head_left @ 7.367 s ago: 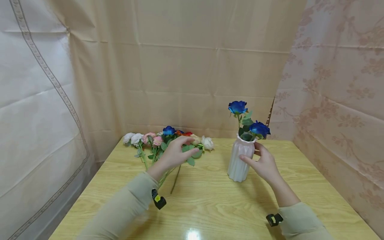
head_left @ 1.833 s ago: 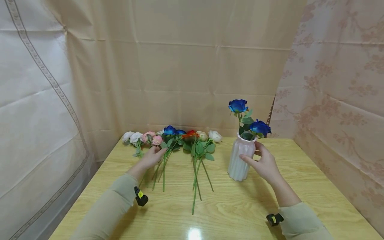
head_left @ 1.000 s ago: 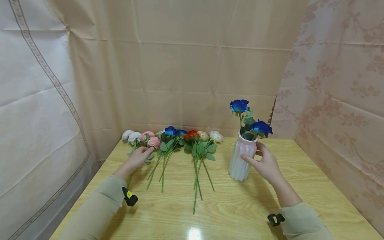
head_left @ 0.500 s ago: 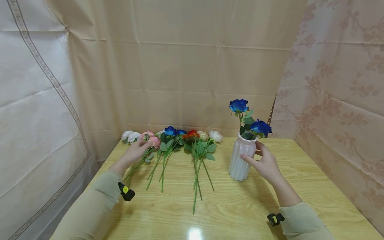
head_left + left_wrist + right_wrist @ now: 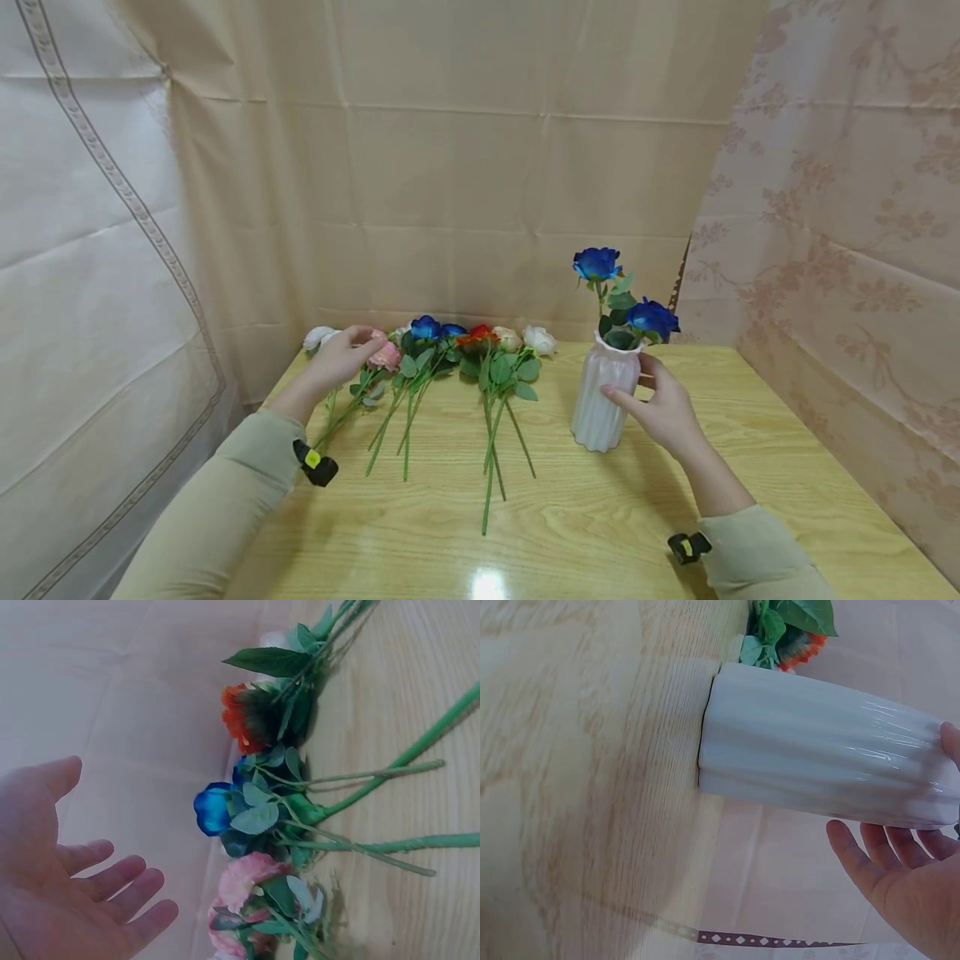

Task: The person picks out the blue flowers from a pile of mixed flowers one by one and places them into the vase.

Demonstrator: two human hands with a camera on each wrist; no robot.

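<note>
Left fingers spread near pink flowers; right fingers hold vase.

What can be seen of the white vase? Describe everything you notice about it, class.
The vase is tall and glossy white, apparently ceramic, with vertical ribs and a frilled, pinkish rim. It stands upright on the wood-grained table, right of the loose flowers. Two blue roses with green leaves rise from it. The right hand grips its upper part.
</note>
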